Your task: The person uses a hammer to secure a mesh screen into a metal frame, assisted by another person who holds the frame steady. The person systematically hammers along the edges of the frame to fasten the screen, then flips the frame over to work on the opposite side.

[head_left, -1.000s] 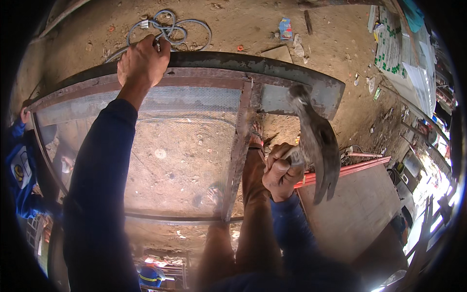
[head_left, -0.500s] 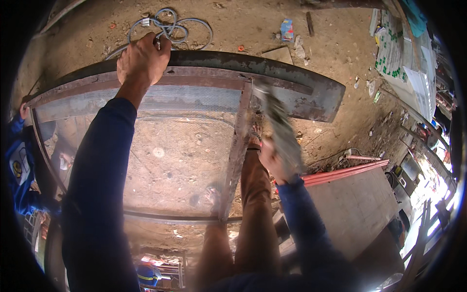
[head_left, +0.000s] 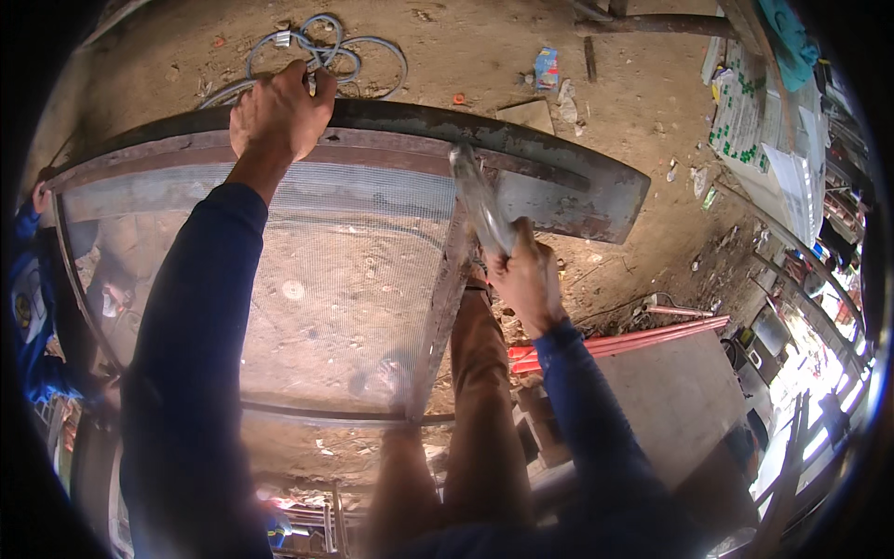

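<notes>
A mesh screen in a brown frame (head_left: 382, 156) stands before me, with a dark, worn curved panel (head_left: 587, 200) along its far side. My left hand (head_left: 282, 114) is closed over the far edge, where frame and panel meet. In my right hand (head_left: 527, 279) is a long grey tool (head_left: 482, 207), smeared by motion, so its kind cannot be made out. The tool's far end lies over the frame's far right corner; whether it touches is unclear. Another person's hand (head_left: 41, 196) is at the frame's left end.
Coiled grey cable (head_left: 326, 56) lies on the dirt ground beyond the frame. Red-orange pipes (head_left: 633, 343) rest along a flat board (head_left: 670, 401) at right. Stacked white sheets (head_left: 745, 121) stand far right. My leg (head_left: 484, 391) is beside the frame's right edge.
My right hand and the grey tool have swung up and slightly left, bringing the tool over the frame's corner. My left hand keeps its hold. The view has shifted slightly.
</notes>
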A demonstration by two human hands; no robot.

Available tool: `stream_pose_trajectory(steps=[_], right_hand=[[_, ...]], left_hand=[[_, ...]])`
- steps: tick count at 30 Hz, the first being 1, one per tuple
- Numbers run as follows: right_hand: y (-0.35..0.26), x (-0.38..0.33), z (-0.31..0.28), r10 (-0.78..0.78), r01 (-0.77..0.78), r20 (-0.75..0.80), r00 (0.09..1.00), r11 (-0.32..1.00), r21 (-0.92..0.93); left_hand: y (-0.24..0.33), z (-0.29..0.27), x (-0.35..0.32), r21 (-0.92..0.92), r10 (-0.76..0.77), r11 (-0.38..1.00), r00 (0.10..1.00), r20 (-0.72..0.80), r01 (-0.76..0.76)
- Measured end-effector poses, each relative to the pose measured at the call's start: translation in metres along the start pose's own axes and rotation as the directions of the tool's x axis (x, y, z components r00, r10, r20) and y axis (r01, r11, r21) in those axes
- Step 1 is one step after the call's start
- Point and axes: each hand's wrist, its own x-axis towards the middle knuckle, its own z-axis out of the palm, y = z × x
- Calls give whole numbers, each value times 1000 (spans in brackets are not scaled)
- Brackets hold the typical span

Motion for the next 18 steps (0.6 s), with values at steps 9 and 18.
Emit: stream_pose_trajectory(steps=[9,18], right_hand=[[-10,-17,-38,-180,171,-69,981,978,-119],[-22,20,-15,-20,22,26,999,998,-65]], left_hand=[[-3,4,-2,-21,44,999,989,-143,-47],[0,-4,-5,-34,25,999,994,-108,-29]])
